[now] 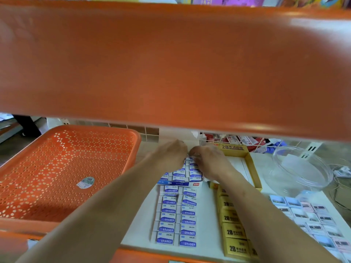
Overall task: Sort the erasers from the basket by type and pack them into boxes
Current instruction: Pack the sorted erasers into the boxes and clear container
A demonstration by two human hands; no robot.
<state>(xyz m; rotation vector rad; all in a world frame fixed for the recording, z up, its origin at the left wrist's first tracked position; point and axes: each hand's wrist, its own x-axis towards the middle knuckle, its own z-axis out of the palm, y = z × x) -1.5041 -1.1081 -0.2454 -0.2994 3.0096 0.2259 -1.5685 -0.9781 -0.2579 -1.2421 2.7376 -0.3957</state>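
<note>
Blurred orange band (171,63), very close to the lens, spans the upper half of the view and hides what lies behind it. Below it, both forearms reach forward from the lower edge and converge over the white bench (209,215).

The left hand (171,154) and right hand (207,160) meet knuckles up, almost touching each other, above the far end of an open box (178,184) packed with blue-and-white erasers (178,174). Each grip is curled downward toward those erasers, the fingertips hidden under the hands. Whether either grip pinches an eraser or only presses on the pack cannot be told, as that spot is blurred.

Nearer the camera, just before the box, more blue erasers (175,217) lie in two neat columns on the bench. To their right, a column of yellow 2B erasers (233,232) runs under the right forearm, and beyond them stands an open yellow box (254,171). Pastel picture erasers (313,215) lie in rows at the far right.

The orange perforated basket (62,168) sits to the left, tilted, with a round sticker on its floor. A clear plastic bowl (303,168) rests at the right, behind the pastel erasers.
</note>
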